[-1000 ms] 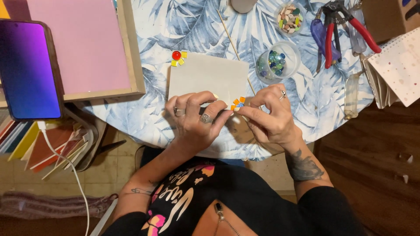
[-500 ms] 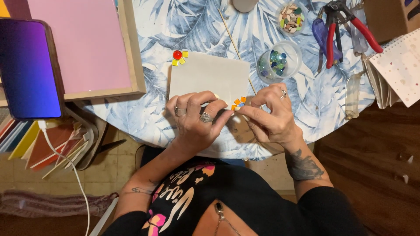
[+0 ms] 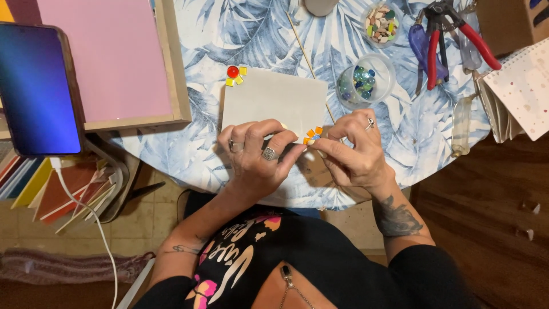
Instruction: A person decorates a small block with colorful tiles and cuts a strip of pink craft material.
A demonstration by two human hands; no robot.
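1. Risk first: the small orange and blue pieces [image 3: 314,134] sit right at the near right corner of the white tile [image 3: 274,103], so a nudge from either thumb could push them off the edge or out of line.
2. The thin wooden stick [image 3: 306,54] lies just past the tile; a sweeping wrist could knock it into the cup of blue beads [image 3: 365,80].
3. Left hand [image 3: 257,157]: fingers curled narrow, tips pressing the tile's near edge beside the pieces.
4. Right hand [image 3: 351,151]: pinched close at the same corner; whether it grips a piece, I cannot tell.
5. A red bead with yellow squares [image 3: 235,73] sits at the far left corner, well apart.
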